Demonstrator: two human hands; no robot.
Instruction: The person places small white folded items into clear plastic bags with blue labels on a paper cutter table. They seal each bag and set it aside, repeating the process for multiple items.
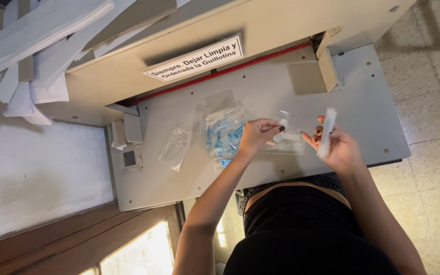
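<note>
My left hand point(256, 135) pinches a small white piece at the mouth of a clear plastic bag point(289, 136) lying on the grey table of a paper cutter point(260, 86). My right hand point(334, 145) holds a thin stack of white cards or sleeves point(327, 131) upright, its fingers also touching the clear bag. Just left of my left hand lies a pile of clear bags with blue printed pieces point(222, 133). Another empty clear bag point(174, 147) lies further left.
The cutter's beige housing carries a white label point(194, 58) and a red line along the blade slot. A beige side guide point(327, 66) stands at the back right. Loose white paper stacks point(31, 56) pile up at top left. A tiled floor point(429, 102) is on the right.
</note>
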